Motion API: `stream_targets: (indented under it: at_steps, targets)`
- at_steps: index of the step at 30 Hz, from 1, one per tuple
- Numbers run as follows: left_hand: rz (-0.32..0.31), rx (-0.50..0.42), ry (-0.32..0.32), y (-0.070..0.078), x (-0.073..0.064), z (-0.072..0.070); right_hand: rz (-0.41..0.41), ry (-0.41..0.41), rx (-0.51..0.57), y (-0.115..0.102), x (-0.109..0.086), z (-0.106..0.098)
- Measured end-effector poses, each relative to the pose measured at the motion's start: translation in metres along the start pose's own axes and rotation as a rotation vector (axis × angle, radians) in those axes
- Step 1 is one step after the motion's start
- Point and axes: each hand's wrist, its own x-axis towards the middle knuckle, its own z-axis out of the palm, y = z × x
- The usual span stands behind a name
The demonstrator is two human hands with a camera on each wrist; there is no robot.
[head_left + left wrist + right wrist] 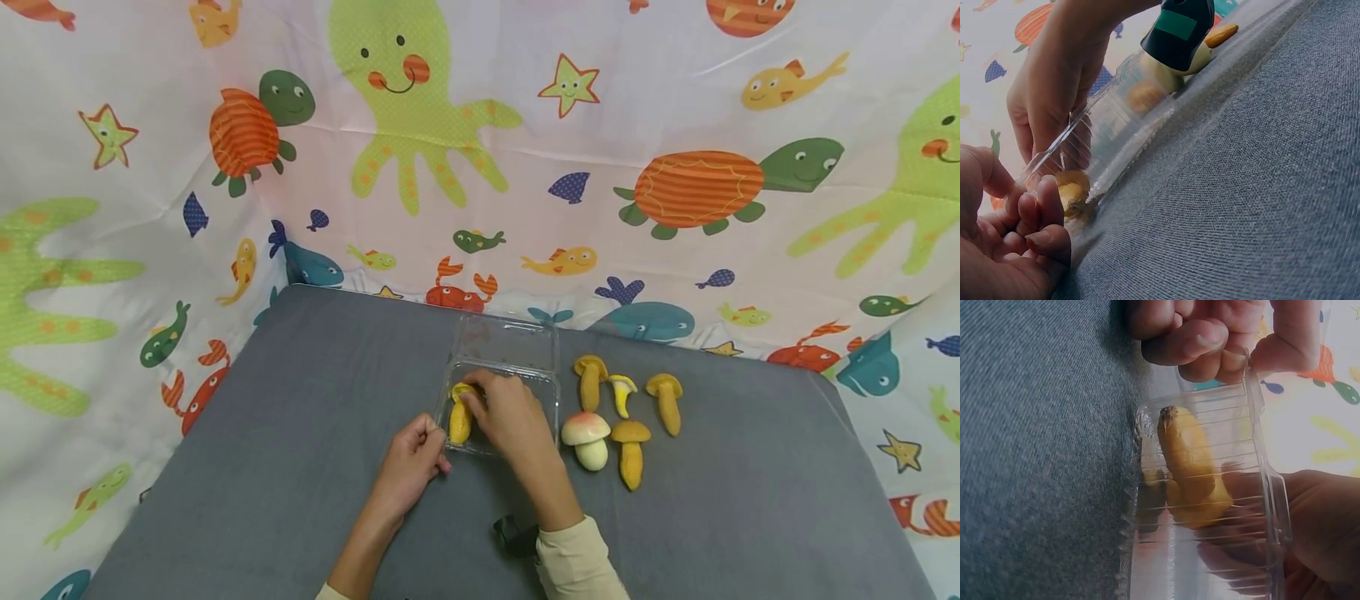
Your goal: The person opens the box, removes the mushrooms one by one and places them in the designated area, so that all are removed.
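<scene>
A clear plastic clamshell container (pixel 557 408) lies on the grey cloth, its lid (pixel 506 340) folded back toward the wall. My left hand (pixel 411 465) pinches the rim at the near left corner, the other fingers curled. Inside the container, along its left side, is a yellow toy mushroom (pixel 460 425) with its cap toward the back. My right hand (pixel 513 417) reaches in from above and holds this mushroom by the cap, thumb and fingers around it. Through the ribbed side in the right wrist view, the mushroom's stem (pixel 1188 447) points toward the near corner.
Right of the container lie several toy mushrooms: brown-yellow ones (pixel 632 454), a small yellow one (pixel 622 395) and a cream one with a reddish cap (pixel 587 439). A dark wrist device (pixel 514 536) is on the right arm. A printed curtain (pixel 480 167) rises behind the table.
</scene>
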Motion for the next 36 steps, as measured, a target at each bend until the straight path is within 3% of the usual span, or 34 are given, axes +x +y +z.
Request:
stream_targets:
  at_steps: [18,36]
  targets:
    - [-0.006,-0.011,0.01,-0.0021,-0.0022,-0.0002,0.007,0.032,-0.005,-0.0026,-0.0006,0.0023]
    - [-0.001,-0.008,0.019,-0.0008,-0.0016,0.001,-0.04,0.133,0.046,-0.0004,-0.0019,-0.0007]
